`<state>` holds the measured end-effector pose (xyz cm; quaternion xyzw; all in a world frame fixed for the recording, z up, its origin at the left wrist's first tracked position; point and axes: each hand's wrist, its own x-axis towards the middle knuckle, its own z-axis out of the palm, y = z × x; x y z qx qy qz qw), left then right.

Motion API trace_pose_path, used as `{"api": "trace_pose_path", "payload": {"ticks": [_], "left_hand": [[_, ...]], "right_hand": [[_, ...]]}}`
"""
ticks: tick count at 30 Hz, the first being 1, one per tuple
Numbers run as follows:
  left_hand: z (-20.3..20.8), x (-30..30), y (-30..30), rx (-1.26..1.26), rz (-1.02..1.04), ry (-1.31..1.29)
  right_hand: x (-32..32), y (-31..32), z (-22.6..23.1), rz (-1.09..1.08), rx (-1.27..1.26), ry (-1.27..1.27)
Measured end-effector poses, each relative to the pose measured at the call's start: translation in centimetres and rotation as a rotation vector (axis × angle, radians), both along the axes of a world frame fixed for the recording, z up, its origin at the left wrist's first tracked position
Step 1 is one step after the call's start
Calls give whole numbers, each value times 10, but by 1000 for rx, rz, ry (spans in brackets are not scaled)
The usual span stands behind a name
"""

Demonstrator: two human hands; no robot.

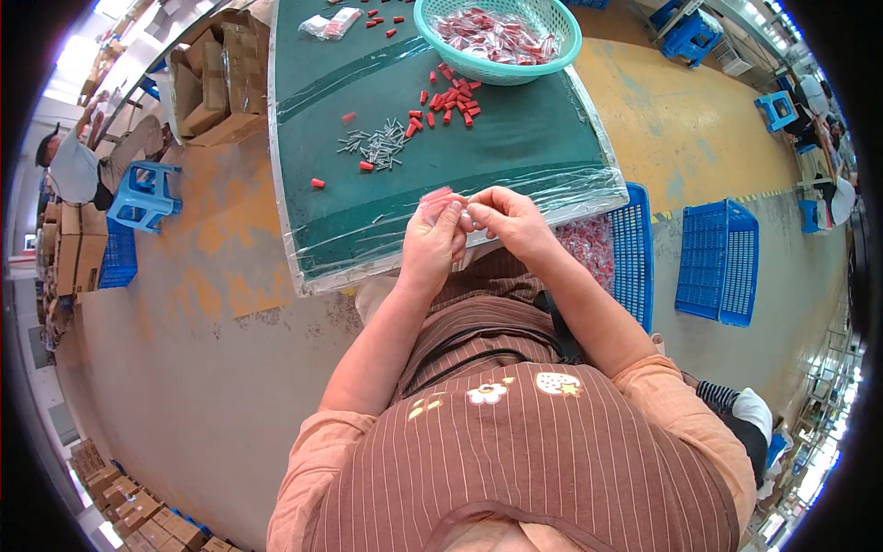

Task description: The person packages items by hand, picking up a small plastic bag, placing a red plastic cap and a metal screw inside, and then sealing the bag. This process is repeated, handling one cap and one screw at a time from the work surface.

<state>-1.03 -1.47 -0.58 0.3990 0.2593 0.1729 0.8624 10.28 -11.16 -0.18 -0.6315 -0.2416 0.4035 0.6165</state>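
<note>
at the 6 o'clock edge of the green desk (336, 225), the left hand (434, 241) pinches a small clear bag (436, 199) with red contents; the right hand (517, 221) meets it at 3 o'clock, fingertips drawn together, on what i cannot tell. the step in hand looks like bagging, and the next move likely calls for a steady left grip. from the hands, metal screws (380, 145) lie at 11 o'clock, red plastic plugs (450, 103) at 12. no writing is legible.
</note>
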Motion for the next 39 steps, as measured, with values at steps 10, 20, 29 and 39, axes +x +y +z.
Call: {"api": "trace_pose_path", "payload": {"ticks": [10,20,29,39], "left_hand": [[-7,-2,-4,84,56,20],[-1,-2,-1,17,-70,11],[12,-9,20,-64,-48,45],[30,-1,21,463,-189,339]], "right_hand": [[1,1,-4,2,-15,59],[13,0,3,-81,112,287],[36,-5,11,147,-8,-99],[45,7,27,355,-51,-265]]}}
